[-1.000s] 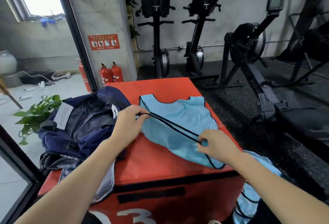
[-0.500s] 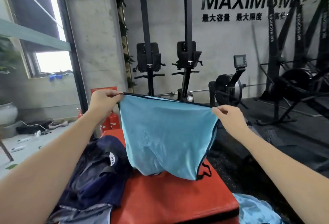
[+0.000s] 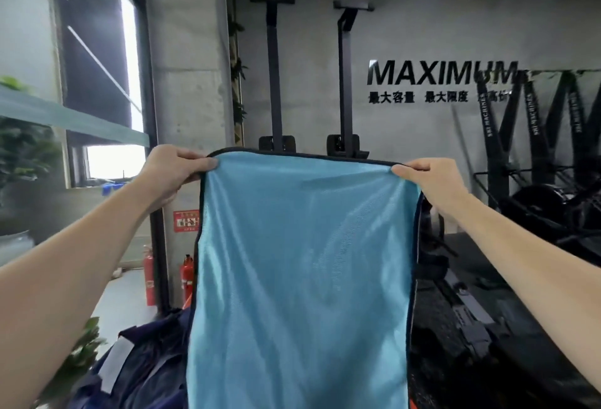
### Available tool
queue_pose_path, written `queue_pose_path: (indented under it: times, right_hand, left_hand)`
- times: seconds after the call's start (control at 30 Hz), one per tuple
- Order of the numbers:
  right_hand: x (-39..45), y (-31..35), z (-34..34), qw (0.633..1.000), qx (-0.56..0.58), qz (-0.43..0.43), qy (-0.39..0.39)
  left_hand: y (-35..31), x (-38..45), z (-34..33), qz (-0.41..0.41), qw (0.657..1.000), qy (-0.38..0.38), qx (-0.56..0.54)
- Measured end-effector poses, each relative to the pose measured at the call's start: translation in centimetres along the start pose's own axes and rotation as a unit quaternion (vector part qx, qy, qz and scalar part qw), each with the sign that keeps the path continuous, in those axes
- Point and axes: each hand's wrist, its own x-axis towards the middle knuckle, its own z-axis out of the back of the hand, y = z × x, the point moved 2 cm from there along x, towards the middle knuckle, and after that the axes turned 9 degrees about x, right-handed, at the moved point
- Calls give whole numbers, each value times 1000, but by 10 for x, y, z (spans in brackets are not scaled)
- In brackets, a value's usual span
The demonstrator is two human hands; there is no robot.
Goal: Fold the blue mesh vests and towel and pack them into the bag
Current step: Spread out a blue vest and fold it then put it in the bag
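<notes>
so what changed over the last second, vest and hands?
The light blue mesh vest with dark trim went from lying on the red box to hanging in the air, lifted by both hands. The left hand and right hand kept pinching its top edge and moved apart, stretching it taut. The dark blue bag stayed at lower left.

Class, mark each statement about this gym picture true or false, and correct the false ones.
1. Both hands pinch the vest's top edge. True: left hand and right hand hold the blue mesh vest.
2. The vest lies flat on a box. False: it hangs in the air.
3. A dark blue bag sits at lower left. True.
4. The fire extinguishers are green. False: red.
</notes>
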Motion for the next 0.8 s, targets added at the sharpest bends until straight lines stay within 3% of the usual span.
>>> queue_pose_path:
  times: [0.13, 0.27, 0.4, 0.67, 0.8]
  right_hand:
    - [16, -17, -7, 999, -24, -11, 34]
    - [30, -56, -20, 992, -22, -67, 101]
    - [39, -93, -39, 989, -11, -91, 116]
    - [42, -184, -81, 985, -51, -107, 125]
    - [41, -219, -90, 972, -112, -120, 166]
  left_hand:
    - [18, 13, 1, 11, 999, 21, 48]
    - [61, 21, -11, 45, 991, 99, 82]
    - [110, 25, -30, 87, 979, 175, 54]
    - [216, 22, -82, 147, 980, 131, 22]
    - [255, 17, -97, 190, 961, 192, 66]
